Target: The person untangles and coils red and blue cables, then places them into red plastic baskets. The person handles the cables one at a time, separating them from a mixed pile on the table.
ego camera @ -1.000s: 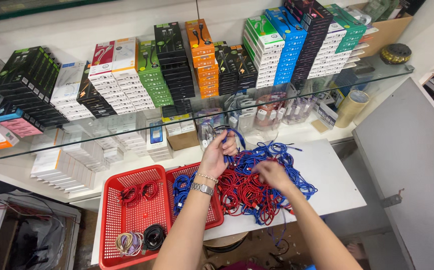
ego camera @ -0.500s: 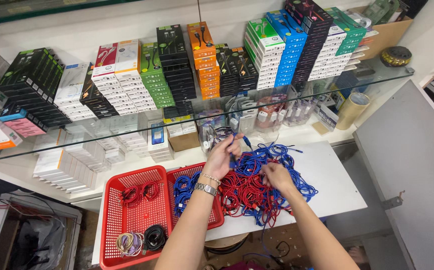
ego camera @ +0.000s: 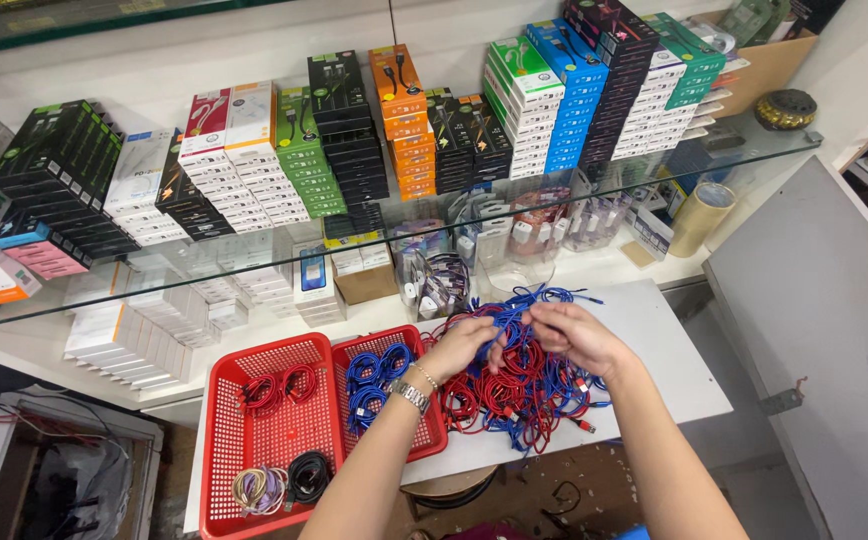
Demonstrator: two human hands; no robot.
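**Two hands at the top of a tangle of red and blue cables**

Both hands meet over the heap of cables, which lies on a white table directly under the fingers and spreads away from them toward the person. The left hand curls its fingers together around a blue cable at the heap's upper edge; the right hand closes thumb and fingers on the same strand just beside it, so the two grips nearly touch. Holding a thin cord at two close points looks suited to drawing it clear of the knot or coiling it, since the braided-looking cords snag on one another.

To the left of the fingers stand two red plastic baskets with perforated floors. The smaller basket, next to the left wrist, holds coiled blue cables; the larger basket holds coiled red cables, a pale coil and a black one, each colour kept apart. A metal watch sits on the left wrist. Beyond the fingertips a glass shelf carries stacked small cardboard boxes in many colours.
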